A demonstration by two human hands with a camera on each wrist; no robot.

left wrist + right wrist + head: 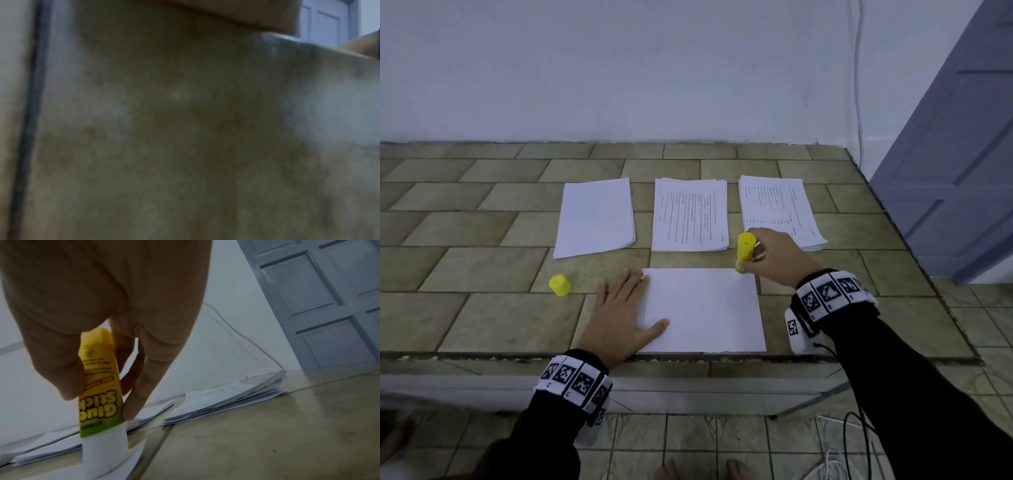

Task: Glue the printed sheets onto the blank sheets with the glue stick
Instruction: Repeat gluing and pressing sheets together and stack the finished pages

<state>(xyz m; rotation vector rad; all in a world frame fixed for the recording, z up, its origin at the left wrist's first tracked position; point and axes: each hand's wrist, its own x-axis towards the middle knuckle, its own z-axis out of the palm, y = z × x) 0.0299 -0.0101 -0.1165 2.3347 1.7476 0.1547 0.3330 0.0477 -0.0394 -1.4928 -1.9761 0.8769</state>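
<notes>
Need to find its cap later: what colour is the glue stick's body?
Yellow, turning green near the glue end; the glue stick shows best in the right wrist view.

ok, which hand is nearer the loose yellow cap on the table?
Left. The left hand lies flat on the sheet's left edge, just right of the cap. The right hand holds the glue stick at the sheet's far right corner.

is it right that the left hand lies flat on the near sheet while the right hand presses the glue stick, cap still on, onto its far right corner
Not quite: the cap is off, lying on the table beyond the left hand. The head view shows this. The rest holds: the right hand holds the glue stick at the near sheet's far right corner.
</notes>
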